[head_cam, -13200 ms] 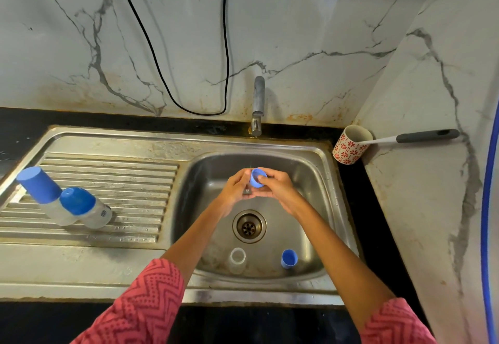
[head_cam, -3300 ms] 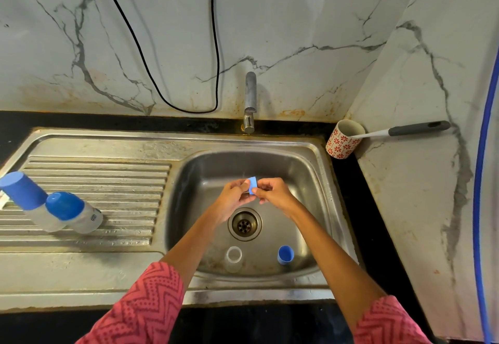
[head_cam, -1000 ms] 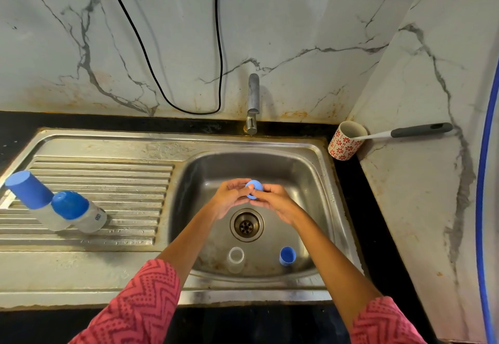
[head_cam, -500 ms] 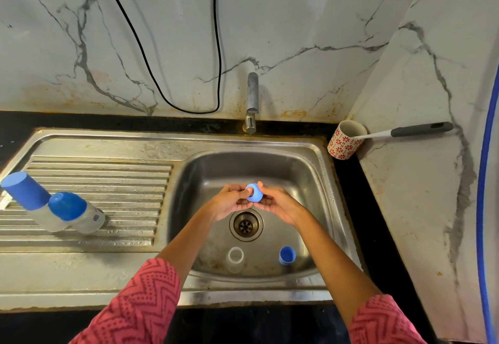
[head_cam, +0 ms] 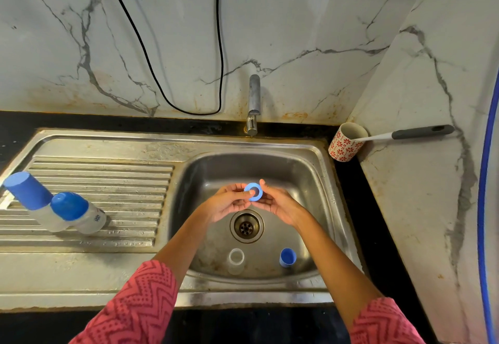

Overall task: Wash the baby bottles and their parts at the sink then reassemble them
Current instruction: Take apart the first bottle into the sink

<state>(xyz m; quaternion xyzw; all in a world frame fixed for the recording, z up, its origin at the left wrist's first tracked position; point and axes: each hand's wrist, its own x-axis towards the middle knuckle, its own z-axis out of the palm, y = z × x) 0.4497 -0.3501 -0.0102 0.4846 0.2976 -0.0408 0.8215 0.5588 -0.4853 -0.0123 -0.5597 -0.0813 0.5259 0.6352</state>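
On the ribbed steel draining board [head_cam: 108, 181], at the left, two clear plastic baby bottles with blue caps [head_cam: 54, 208] lie side by side, not yet taken apart. Over the steel sink basin [head_cam: 310, 181], the left hand [head_cam: 226, 204] and right hand [head_cam: 278, 203] together pinch a small blue plastic screw ring [head_cam: 253, 191] by its rim, its hole facing up. It looks light, stiff and probably slippery when wet, so the outer edge seems the safest hold; a clear cup-like part [head_cam: 236, 258] and a small blue cap [head_cam: 287, 257] stand on the basin floor.
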